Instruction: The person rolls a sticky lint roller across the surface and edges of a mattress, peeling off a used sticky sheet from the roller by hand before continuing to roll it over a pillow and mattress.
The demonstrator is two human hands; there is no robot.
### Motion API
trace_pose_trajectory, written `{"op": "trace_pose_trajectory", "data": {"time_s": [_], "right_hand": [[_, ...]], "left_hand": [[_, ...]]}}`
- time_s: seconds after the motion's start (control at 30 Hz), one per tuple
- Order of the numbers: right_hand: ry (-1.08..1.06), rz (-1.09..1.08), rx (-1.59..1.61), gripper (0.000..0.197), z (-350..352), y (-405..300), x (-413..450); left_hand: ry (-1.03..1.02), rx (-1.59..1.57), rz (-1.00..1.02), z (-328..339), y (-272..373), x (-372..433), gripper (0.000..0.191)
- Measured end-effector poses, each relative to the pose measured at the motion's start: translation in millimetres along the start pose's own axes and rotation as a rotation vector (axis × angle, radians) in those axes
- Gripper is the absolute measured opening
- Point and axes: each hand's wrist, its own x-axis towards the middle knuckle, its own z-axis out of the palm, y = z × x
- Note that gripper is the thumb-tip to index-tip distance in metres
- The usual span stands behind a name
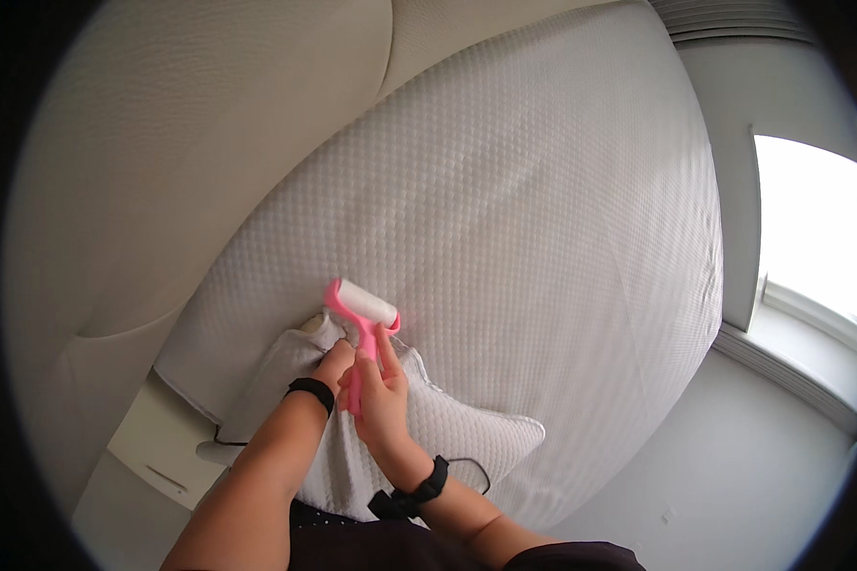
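Observation:
A pink lint roller with a white sheet roll is held by its handle in my right hand, the index finger stretched towards the roller head. My left hand is just behind it, partly hidden by the right, at the gathered edge of a white quilted pillow cover. That hand's fingers are mostly hidden, so its grip does not show. The pillow cover lies against my body, over the near part of a bed with a light textured mattress cover.
A padded beige headboard runs along the left and top. A white cabinet with a handle is at the lower left. A dark cord curves beside my right wrist. A bright window is at the right.

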Motion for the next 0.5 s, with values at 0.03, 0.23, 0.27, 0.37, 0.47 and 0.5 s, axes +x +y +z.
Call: {"op": "trace_pose_trajectory", "data": {"time_s": [0.03,0.23,0.27,0.37,0.47,0.5], "right_hand": [[-0.007,0.054,-0.016,0.055,4,-4,-6],[-0.011,-0.740,-0.153,0.055,11,-173,141],[-0.040,-0.717,-0.076,0.058,13,-205,181],[0.086,-0.692,-0.101,0.053,39,-254,249],[0.004,-0.640,-0.045,0.048,20,-248,265],[-0.025,-0.596,0.097,0.044,27,-226,255]], "left_hand": [[0.035,0.084,-0.093,-3,12,-7,0.074],[0.145,0.732,-0.120,-18,-21,42,0.075],[0.146,0.743,-0.123,-18,-23,43,0.077],[0.235,0.833,-0.184,-24,-33,52,0.079],[0.133,0.782,-0.262,4,-3,37,0.071],[0.151,0.778,-0.266,-2,-2,32,0.071]]}}
